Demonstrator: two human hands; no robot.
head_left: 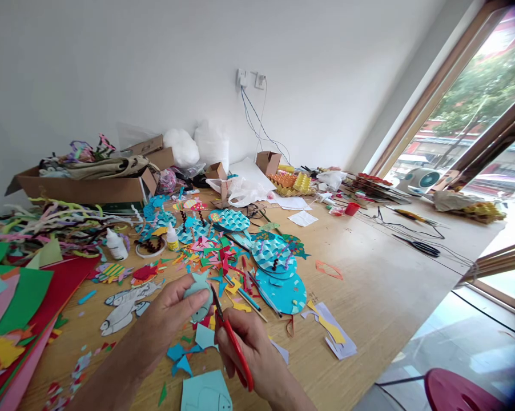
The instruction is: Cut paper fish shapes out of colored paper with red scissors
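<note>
My left hand (178, 302) pinches a pale blue-green paper fish cutout (201, 299) between thumb and fingers, above the table. Close beside it, my right hand (244, 342) grips red-handled scissors (236, 348), their dark blades pointing up at the cutout's right edge. Below the hands lies a light blue-green paper sheet (206, 391) with a drawn outline on it, among blue scraps (182, 359). To the left rest white paper fish (127, 305) with dark markings. Blue paper discs (281, 288) with scale-like pieces lie beyond my right hand.
Coloured paper sheets (30, 297) are stacked at left, with pipe cleaners (56, 225) behind them. Glue bottles (117, 245) stand among scraps. A cardboard box (86, 188) sits at the back. Black scissors (418, 245) lie at right, near cables. A maroon stool (454, 391) stands below the table edge.
</note>
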